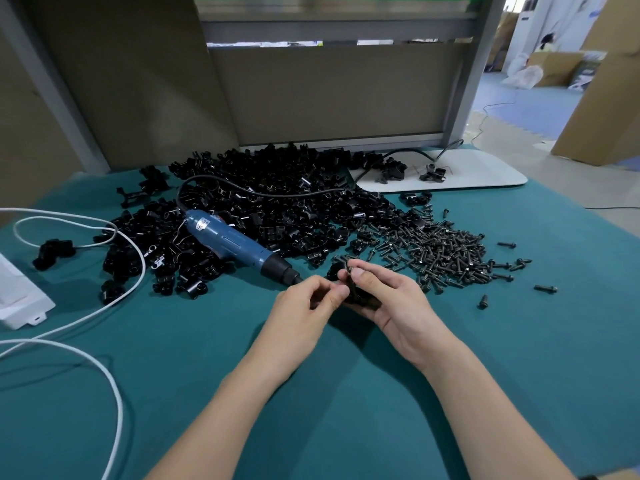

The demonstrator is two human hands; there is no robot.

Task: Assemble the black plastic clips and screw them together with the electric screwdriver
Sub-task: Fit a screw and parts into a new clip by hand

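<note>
Gripping the black clip (pixel 360 296) in the curled right hand (pixel 389 301) mid-frame, left hand (pixel 306 304) pinching something unclear; best seating halves flush before reaching for the electric screwdriver (pixel 235 242).

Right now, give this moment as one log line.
right hand: holds black clip | left hand: at clip, hold unclear | screwdriver: on table

One electric screwdriver (pixel 235 242) on the table, just the one. Two hands at work, left hand (pixel 301 303) and right hand (pixel 394 303), with one black clip (pixel 358 293) held between them. At twelve o'clock sits one heap of clips (pixel 277 202), far too many to count. At two o'clock there's one spread of screws (pixel 440 251), uncountable too, and three strays (pixel 545 288) lie clear of it. One white box (pixel 17 296) at nine o'clock.
</note>
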